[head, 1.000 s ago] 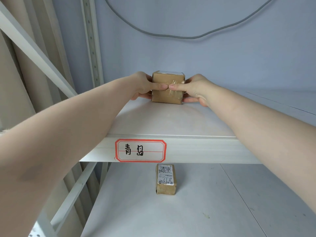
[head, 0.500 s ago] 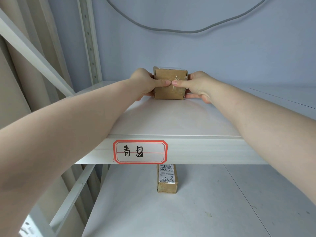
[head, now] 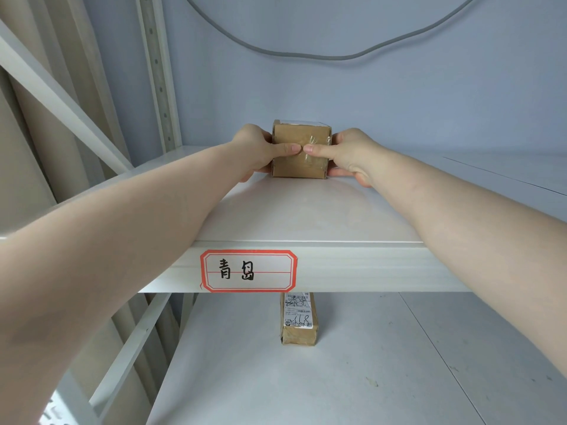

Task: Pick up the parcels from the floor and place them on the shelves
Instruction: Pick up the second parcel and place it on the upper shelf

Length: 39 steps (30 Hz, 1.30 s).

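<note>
There, on the upper shelf (head: 306, 216), a small brown box (head: 299, 150) sat upright and well back from the front edge, close to the blue wall (head: 368, 96). It looked roughly cube-shaped, so no long axis could be told; its taped brown face was turned toward the camera and a pale label showed on its top. The left hand (head: 259, 151) was clamped against the box's left side and the right hand (head: 352, 154) against its right side, both thumbs laid across the front face with their tips almost meeting at the middle. The other fingers of each hand were hidden behind or beneath the box, though the right hand's lower fingers showed at the bottom right corner, touching the shelf surface. Both bare forearms reached in over the shelf's front edge, which carried a red-bordered label (head: 248, 270) with two handwritten characters. On the lower shelf (head: 399, 363) lay a second parcel (head: 298, 320), narrow and oblong, its long axis running front to back, with a printed white shipping label on top and one short end facing the camera. A grey cable (head: 322, 56) sagged across the wall above.
</note>
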Each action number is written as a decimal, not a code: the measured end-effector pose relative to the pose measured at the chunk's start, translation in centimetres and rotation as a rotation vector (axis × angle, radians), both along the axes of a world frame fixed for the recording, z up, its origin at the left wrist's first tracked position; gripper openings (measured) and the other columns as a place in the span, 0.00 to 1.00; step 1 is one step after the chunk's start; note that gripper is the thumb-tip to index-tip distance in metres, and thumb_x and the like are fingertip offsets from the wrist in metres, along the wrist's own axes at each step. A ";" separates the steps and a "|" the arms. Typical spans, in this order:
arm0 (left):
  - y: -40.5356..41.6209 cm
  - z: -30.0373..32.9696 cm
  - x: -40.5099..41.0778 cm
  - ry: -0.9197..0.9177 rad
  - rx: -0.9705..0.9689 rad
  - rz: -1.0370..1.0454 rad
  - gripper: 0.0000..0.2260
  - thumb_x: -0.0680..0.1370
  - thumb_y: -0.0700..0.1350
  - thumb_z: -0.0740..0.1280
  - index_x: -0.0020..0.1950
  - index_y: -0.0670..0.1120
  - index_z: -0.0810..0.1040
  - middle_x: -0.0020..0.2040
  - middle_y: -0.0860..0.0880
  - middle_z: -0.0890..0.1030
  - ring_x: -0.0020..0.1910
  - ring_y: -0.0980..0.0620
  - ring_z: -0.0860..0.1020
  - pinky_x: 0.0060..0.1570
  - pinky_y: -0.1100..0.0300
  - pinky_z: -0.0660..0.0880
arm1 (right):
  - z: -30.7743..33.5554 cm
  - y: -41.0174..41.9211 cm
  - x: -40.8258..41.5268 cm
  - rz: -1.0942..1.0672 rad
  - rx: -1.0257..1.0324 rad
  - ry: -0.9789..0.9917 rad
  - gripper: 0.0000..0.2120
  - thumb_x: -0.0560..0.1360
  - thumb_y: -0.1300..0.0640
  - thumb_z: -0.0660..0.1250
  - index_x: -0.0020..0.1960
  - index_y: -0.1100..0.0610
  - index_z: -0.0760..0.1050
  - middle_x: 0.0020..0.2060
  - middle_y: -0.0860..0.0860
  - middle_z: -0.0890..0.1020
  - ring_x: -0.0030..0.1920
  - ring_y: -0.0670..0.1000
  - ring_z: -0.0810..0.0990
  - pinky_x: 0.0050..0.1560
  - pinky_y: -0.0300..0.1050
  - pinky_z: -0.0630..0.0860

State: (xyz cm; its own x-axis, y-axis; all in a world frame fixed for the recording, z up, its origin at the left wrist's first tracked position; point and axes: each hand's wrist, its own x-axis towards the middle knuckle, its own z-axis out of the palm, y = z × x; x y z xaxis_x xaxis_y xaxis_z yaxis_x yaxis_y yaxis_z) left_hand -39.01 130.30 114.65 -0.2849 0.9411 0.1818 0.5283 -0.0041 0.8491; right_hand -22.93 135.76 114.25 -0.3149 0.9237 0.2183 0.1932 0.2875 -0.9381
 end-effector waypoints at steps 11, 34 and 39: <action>0.1 -0.2 -0.4 -0.015 -0.004 0.001 0.21 0.69 0.57 0.78 0.53 0.44 0.81 0.60 0.43 0.84 0.58 0.43 0.84 0.66 0.45 0.75 | -0.2 0.1 -0.1 0.002 0.012 -0.036 0.09 0.73 0.56 0.73 0.50 0.56 0.77 0.44 0.50 0.83 0.46 0.49 0.83 0.48 0.45 0.81; 0.2 -0.2 -0.1 -0.050 0.015 0.016 0.33 0.70 0.57 0.77 0.71 0.43 0.75 0.60 0.45 0.83 0.55 0.45 0.85 0.62 0.50 0.79 | 0.0 -0.5 -0.3 -0.017 0.017 -0.043 0.13 0.75 0.57 0.71 0.58 0.59 0.76 0.49 0.53 0.82 0.46 0.49 0.82 0.41 0.39 0.80; 0.3 -0.1 -0.1 -0.043 0.015 0.023 0.35 0.71 0.57 0.77 0.73 0.44 0.72 0.60 0.46 0.82 0.55 0.46 0.84 0.60 0.53 0.79 | 0.0 -0.5 -0.3 -0.029 0.022 -0.052 0.14 0.75 0.56 0.71 0.58 0.60 0.76 0.49 0.53 0.82 0.47 0.49 0.82 0.45 0.41 0.80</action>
State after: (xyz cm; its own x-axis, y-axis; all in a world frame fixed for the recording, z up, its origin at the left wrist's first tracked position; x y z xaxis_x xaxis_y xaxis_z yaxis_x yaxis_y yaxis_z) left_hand -39.14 130.55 114.51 -0.3145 0.9315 0.1828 0.4914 -0.0050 0.8709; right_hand -23.26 135.29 114.27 -0.2995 0.9277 0.2230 0.2502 0.3019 -0.9199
